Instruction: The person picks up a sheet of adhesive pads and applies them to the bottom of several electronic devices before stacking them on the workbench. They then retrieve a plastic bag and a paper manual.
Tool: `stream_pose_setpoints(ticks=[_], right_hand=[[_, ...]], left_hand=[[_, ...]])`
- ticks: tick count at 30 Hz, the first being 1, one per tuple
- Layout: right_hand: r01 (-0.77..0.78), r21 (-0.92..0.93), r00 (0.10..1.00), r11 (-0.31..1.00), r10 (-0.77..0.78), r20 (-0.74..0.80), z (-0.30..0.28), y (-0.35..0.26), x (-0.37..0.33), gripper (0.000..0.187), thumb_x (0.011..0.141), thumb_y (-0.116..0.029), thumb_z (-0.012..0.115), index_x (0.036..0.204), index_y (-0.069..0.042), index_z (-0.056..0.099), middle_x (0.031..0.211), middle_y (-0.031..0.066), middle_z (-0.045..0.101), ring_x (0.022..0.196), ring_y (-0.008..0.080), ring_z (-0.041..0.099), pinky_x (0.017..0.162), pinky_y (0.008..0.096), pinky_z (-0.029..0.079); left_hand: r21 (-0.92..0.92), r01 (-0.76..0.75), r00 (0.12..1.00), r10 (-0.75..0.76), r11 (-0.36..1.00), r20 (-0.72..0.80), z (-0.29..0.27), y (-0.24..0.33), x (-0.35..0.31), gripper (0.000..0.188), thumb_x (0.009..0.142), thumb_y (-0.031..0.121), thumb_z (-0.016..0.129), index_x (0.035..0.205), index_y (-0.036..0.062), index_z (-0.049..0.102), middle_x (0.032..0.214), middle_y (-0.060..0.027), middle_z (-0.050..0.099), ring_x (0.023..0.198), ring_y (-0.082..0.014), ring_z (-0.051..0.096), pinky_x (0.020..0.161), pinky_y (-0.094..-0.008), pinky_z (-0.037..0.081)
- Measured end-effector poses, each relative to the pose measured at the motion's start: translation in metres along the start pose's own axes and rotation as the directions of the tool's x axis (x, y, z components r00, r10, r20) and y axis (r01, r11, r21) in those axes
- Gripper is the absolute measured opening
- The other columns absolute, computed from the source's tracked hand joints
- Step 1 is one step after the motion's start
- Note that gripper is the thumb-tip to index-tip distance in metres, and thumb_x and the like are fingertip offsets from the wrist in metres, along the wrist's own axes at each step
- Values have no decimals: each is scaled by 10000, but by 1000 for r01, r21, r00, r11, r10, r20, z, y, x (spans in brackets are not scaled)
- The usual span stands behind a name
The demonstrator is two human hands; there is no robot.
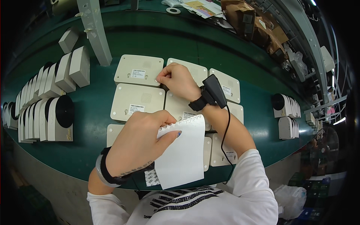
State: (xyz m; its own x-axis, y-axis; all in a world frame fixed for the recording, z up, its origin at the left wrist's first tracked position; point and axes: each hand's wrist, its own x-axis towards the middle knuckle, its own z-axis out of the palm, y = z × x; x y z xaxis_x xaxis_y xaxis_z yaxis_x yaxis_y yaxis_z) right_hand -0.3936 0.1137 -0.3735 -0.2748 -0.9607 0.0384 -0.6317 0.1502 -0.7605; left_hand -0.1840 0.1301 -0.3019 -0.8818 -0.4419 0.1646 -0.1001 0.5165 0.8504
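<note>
My left hand [140, 137] pinches the top edge of a white backing sheet [183, 157], which hangs down toward my chest. Small round pads line that top edge. Farther off, my right hand [180, 80] has its thumb and fingertips closed on a small round white pad [157, 79] at the near right corner of a cream plastic box [127, 66]. Similar boxes lie in rows around it, labels up, such as the cream box [140, 98] just nearer. Round pads sit at corners of several boxes. My left hand and the sheet hide parts of the nearer ones.
White units with black discs stand in rows on the green table's left [62, 116], more at its right [287, 127]. A grey metal post [95, 33] rises at the back left. Tape [173, 11], papers and brown packages lie behind. A black device with a cable [215, 92] is strapped to my right wrist.
</note>
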Motion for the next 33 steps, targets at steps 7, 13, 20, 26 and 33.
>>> stream_pose_setpoints(ticks=[7, 13, 20, 26, 33], right_hand=[[-43, 19, 999, 999, 43, -3, -1, -2, 0, 162, 800, -116, 707, 836, 41, 684, 814, 101, 612, 683, 161, 598, 626, 278, 488], [1, -54, 1000, 999, 0, 10, -2, -2, 2, 172, 795, -124, 716, 845, 36, 678, 798, 97, 607, 683, 158, 596, 619, 277, 487], [-66, -177, 997, 982, 71, 21, -6, -5, 14, 235, 792, -146, 731, 933, 20, 645, 798, 101, 620, 715, 148, 593, 637, 264, 482], [-118, 313, 990, 943, 89, 105, -41, -21, -23, 230, 826, -156, 721, 950, 20, 641, 833, 65, 650, 763, 108, 582, 691, 245, 472], [-111, 323, 936, 940, -10, 352, -70, -45, -101, 103, 834, -117, 713, 868, -22, 691, 844, 17, 657, 780, 95, 579, 714, 241, 463]], left_hand=[[25, 1, 1000, -2, 1000, 6, 1, -4, 0, 161, 783, 89, 687, 860, -43, 636, 643, -172, 625, 533, -308, 594, 557, -351, 461], [44, -33, 999, 33, 999, -11, 3, -7, 1, 176, 786, 93, 689, 879, -48, 639, 669, -185, 633, 549, -313, 600, 569, -355, 466], [33, 4, 1000, -4, 999, 0, 3, -4, 2, 186, 784, 92, 690, 884, -57, 641, 699, -197, 642, 582, -319, 621, 585, -354, 479], [3, 12, 1000, -12, 1000, 5, 2, -3, 2, 184, 786, 94, 686, 873, -63, 644, 674, -201, 635, 591, -319, 628, 589, -349, 486], [53, 8, 1000, -7, 999, -12, 5, -4, 1, 200, 818, 134, 690, 897, -49, 671, 716, -165, 666, 525, -208, 602, 511, -271, 464]])
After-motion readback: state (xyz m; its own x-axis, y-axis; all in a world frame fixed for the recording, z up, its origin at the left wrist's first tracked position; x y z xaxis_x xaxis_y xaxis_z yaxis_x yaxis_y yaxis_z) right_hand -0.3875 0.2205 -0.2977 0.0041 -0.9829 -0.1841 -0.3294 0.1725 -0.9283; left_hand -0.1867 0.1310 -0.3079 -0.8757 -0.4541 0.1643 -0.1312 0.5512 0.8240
